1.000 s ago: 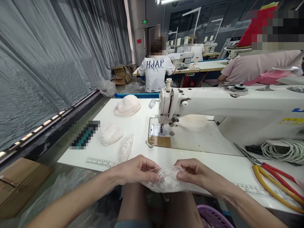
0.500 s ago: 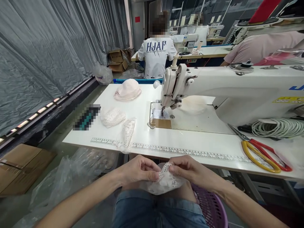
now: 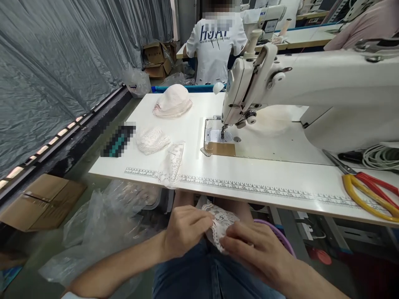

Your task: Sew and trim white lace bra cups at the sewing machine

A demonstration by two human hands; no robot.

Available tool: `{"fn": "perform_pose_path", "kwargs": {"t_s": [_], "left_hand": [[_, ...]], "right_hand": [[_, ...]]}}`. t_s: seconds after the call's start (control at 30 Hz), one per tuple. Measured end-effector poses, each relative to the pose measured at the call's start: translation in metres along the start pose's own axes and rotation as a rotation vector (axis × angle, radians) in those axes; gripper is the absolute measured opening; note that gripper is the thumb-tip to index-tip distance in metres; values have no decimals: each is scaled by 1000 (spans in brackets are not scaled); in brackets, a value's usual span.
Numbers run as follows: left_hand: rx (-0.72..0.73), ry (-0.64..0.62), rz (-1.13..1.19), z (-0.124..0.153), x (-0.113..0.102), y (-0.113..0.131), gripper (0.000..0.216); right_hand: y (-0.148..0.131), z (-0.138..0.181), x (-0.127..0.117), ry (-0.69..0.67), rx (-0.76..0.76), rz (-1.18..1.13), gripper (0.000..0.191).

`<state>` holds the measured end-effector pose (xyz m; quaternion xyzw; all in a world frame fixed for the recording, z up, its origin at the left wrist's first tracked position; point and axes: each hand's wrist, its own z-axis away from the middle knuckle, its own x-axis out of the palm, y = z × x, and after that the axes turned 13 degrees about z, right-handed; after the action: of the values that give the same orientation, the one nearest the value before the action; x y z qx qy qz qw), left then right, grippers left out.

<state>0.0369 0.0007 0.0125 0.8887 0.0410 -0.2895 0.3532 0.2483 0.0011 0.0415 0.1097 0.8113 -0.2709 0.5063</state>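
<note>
Low over a lap in blue denim shorts (image 3: pixel 187 276), a white lace piece (image 3: pixel 225 219) is stretched between two bare hands, just below the tabletop's (image 3: pixel 196 166) front edge. The left hand (image 3: pixel 190 228) has its grip closed, thumb pressed to curled fingers, pinching the scalloped border. The right hand (image 3: pixel 254 247) also has a closed grip, thumb and fingertips nipping the lace's opposite side. Beyond, a lace strip (image 3: pixel 175 160) overlaps a printed ruler (image 3: pixel 237 185); scissors (image 3: pixel 363 187) lie far right. Farther back stand a sewing machine (image 3: pixel 327 79) and a seated co-worker (image 3: pixel 213 56) in white.
</note>
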Motion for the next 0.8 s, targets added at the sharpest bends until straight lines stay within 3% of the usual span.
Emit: {"fn": "perform_pose_path", "kwargs": {"t_s": [0.1,0.23,0.4,0.63,0.8], "left_hand": [[152,2,-43,6,2,-1,12],[214,31,-119,3,5,1,12],[150,57,-183,-2,10,5,14],[199,30,-275,2,20,4,13],[230,64,-270,5,28,0,17]], "right_hand": [[-1,7,5,-53,29,-177,20],[2,9,12,3,295,-395,12],[-1,4,22,16,381,-416,9],[-4,2,36,26,422,-291,15],[-1,9,37,17,590,-500,19]]}}
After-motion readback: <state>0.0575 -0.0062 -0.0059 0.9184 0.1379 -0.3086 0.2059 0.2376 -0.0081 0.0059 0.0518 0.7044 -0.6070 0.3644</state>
